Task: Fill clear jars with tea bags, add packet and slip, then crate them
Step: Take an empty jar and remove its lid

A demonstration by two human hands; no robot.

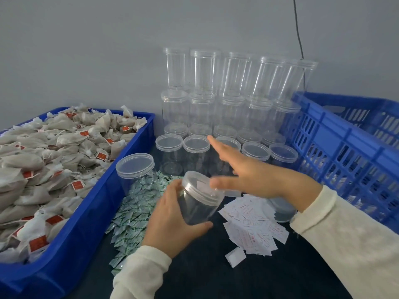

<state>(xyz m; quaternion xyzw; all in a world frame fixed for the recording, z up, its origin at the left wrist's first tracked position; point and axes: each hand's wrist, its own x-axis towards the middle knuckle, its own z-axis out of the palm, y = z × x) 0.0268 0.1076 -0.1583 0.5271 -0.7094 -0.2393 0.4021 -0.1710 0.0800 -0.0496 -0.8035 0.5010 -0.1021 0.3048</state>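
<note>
An empty, lidded clear plastic jar (199, 199), tilted at frame centre, was gripped by the left hand (172, 223); the right hand (248, 171), fingers straight and spread, was held at its one o'clock, holding nothing.

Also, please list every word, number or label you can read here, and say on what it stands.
No text is readable.
Red tags on the tea bags: print too small.
White slips: red print, blurred.
Green-white packets: marks too small.
Jars and crate: no labels visible.
</note>
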